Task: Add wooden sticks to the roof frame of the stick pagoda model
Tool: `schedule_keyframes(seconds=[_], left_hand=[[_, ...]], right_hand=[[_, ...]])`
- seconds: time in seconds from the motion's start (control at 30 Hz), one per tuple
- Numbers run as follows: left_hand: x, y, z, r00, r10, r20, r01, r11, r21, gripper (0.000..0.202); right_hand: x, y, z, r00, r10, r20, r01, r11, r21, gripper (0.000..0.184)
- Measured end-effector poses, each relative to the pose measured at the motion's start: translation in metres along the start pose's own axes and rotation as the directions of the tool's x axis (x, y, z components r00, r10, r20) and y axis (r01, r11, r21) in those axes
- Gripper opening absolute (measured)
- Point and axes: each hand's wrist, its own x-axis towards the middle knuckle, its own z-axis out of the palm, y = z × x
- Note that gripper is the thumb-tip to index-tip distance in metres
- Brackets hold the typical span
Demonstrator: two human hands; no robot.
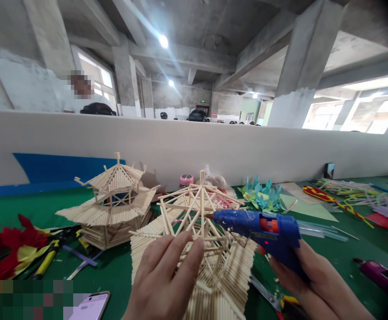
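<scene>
A half-covered pavilion model [210, 258] made of thin wooden sticks stands in front of me, its upper roof an open frame of ribs around a central post. My left hand [167, 275] is closed at the near side of that frame, fingertips on the sticks; exactly which stick they pinch is hidden. In my right hand [310, 271] is a blue hot glue gun [257, 226], gripped by its handle. Its nozzle points left and meets or nearly meets the post below the peak. Behind to the left stands a second stick pavilion [114, 204] with covered roofs.
Pliers [265, 291] lie right of the model, and clear glue sticks [324, 230] lie behind the glue gun. A phone [94, 306] is at the front left, near red-and-yellow paper pieces [10, 249]. A purple tool [381, 273] sits far right. A white partition [214, 149] runs behind.
</scene>
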Motion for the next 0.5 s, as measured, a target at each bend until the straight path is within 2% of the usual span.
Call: schedule_keyframes(seconds=[0.13,0.33,0.5], left_hand=[[0.001,-0.0021,-0.0005,0.999,0.041,-0.002,-0.041,0.999,0.03,0.033],[0.0042,-0.0012,-0.0037,0.999,0.043,0.024,-0.044,0.999,0.026,0.03],[0.0023,-0.0018,-0.0037,0.999,0.052,0.004,-0.052,0.998,0.017,0.032]], right_hand=[[-0.0025,-0.0044,0.0014,0.998,0.06,-0.031,-0.061,0.998,-0.006,0.016],[-0.0049,-0.004,0.0,0.997,0.036,-0.064,-0.037,0.999,-0.023,0.02],[-0.0029,-0.0002,-0.003,0.998,-0.06,0.035,0.061,0.998,-0.027,0.014]])
